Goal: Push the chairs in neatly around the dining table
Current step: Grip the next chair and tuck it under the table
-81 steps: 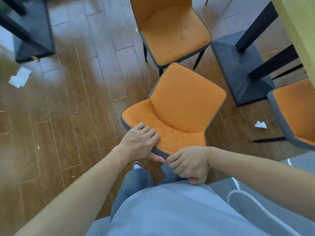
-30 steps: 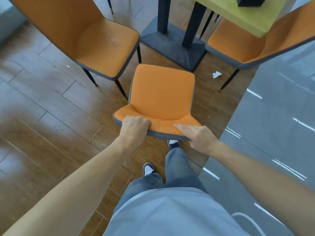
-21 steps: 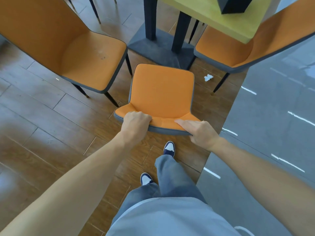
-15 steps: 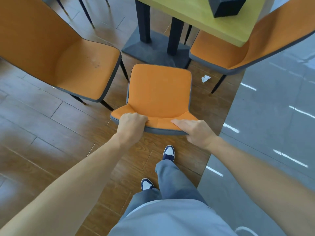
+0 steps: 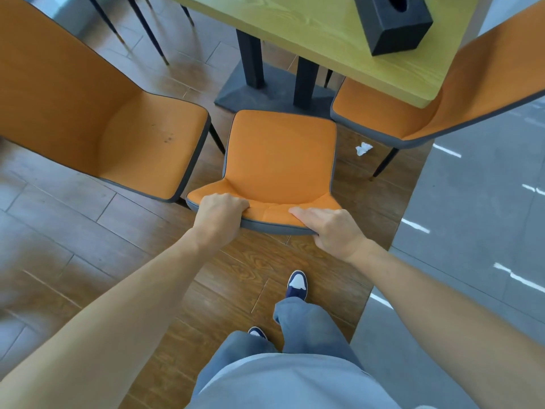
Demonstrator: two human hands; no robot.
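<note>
Both hands grip the top edge of the middle chair's [image 5: 281, 154] backrest: the left hand [image 5: 220, 214] curls over it, the right hand [image 5: 331, 228] lies with fingers flat on top and thumb under the rim. That chair stands between two other orange chairs, its seat front at the desk's [image 5: 324, 33] dark base [image 5: 274, 93]. A black box [image 5: 393, 23] sits on the desk.

The middle chair [image 5: 280, 154] stands between the left chair [image 5: 118, 125] and the right chair [image 5: 413, 113], before the table [image 5: 324, 33]; its legs seem hidden beneath. A box [image 5: 393, 23] sits on the table.
</note>
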